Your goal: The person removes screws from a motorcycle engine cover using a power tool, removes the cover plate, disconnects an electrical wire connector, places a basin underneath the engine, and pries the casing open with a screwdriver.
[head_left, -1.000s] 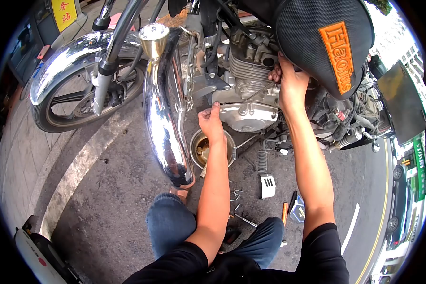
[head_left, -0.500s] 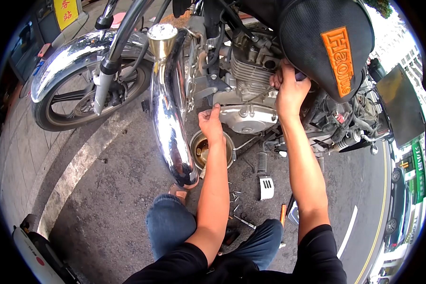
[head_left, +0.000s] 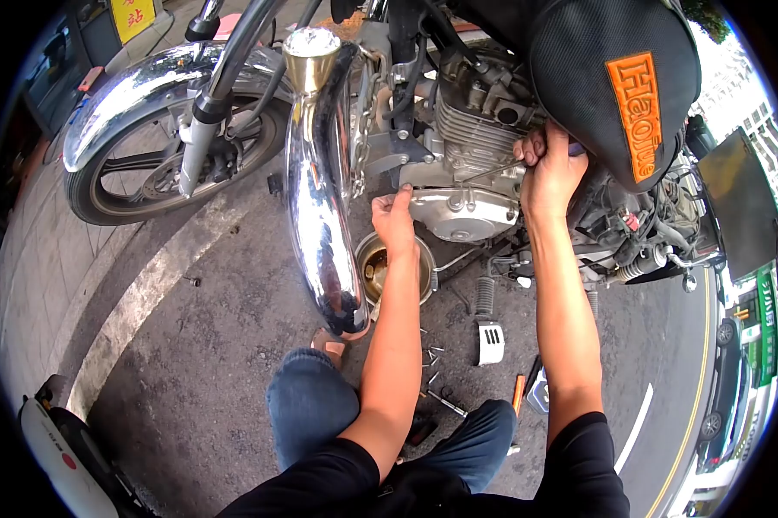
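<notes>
My right hand [head_left: 551, 177] is closed around a screwdriver [head_left: 496, 171]. A bit of its dark purple handle shows behind the fingers, and its thin shaft slants down-left to the seam above the silver engine cover [head_left: 462, 216]. Where exactly the tip sits I cannot tell. At the front end of that cover, my left hand [head_left: 394, 223] is closed with the thumb raised, gripping the edge; its curled fingers are partly hidden. The finned engine cylinder [head_left: 471, 129] rises just above. Below the cover, a round metal pan [head_left: 428, 274] with brownish liquid stands on the ground.
A chrome exhaust pipe [head_left: 320, 207] with a gold-coloured end stands left of my left arm. The front wheel [head_left: 82, 200] is beyond it. A black bag [head_left: 579, 60] overhangs my right hand. Bolts, a socket tool [head_left: 447, 403] and an orange-handled tool [head_left: 519, 393] lie near my knees.
The view has shifted slightly, moving the motorcycle a little to the right in the picture. The screwdriver shaft shows more clearly; both hands keep their places on the engine.
</notes>
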Demonstrator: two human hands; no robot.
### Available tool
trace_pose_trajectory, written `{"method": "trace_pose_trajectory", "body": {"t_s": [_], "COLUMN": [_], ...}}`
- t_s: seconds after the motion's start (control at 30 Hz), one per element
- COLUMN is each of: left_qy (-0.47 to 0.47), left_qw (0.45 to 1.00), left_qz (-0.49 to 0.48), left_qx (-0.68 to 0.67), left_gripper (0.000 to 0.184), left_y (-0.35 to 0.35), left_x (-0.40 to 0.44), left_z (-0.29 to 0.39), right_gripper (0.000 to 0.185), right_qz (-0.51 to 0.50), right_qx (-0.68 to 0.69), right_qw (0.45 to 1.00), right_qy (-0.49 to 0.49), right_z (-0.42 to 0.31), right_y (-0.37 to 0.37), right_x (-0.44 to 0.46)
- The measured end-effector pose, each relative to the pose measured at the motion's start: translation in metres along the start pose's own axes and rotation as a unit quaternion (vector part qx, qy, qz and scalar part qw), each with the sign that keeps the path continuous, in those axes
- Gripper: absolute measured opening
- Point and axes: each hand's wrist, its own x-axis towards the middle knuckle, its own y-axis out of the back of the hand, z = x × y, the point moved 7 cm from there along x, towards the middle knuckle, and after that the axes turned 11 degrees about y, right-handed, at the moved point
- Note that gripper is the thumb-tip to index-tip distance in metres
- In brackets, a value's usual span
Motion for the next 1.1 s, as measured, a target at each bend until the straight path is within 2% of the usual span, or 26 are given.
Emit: {"method": "trace_pose_trajectory", "body": {"t_s": [0.27, 0.37, 0.43, 0.57, 0.7, 1.1], "left_qy": [-0.009, -0.014, 0.036, 0.051, 0.056, 0.039], "left_qw": [1.0, 1.0, 0.999, 0.996, 0.993, 0.996], "left_qz": [-0.009, 0.006, -0.015, -0.045, -0.035, -0.023], "left_qx": [-0.02, 0.01, 0.025, 0.057, 0.094, 0.071], "left_gripper": [0.03, 0.03, 0.029, 0.029, 0.031, 0.033], "left_y": [0.001, 0.002, 0.0, 0.002, 0.003, 0.003], "left_x": [0.002, -0.001, -0.006, 0.001, 0.002, -0.001], "left_z": [-0.005, 0.002, 0.005, 0.006, 0.008, 0.008], "right_gripper": [0.023, 0.023, 0.022, 0.017, 0.019, 0.022], "right_qz": [0.024, 0.015, 0.001, 0.008, -0.007, -0.029], "right_qx": [-0.018, -0.005, -0.002, -0.008, -0.015, -0.016], "right_qw": [0.999, 1.0, 1.0, 1.0, 1.0, 0.999], "right_qy": [0.012, 0.002, 0.008, 0.0, 0.007, -0.007], "right_z": [-0.002, 0.003, 0.001, 0.001, 0.005, 0.02], "right_y": [0.001, 0.0, -0.003, -0.001, -0.002, -0.023], "right_x": [0.001, 0.003, 0.003, 0.004, 0.005, -0.005]}}
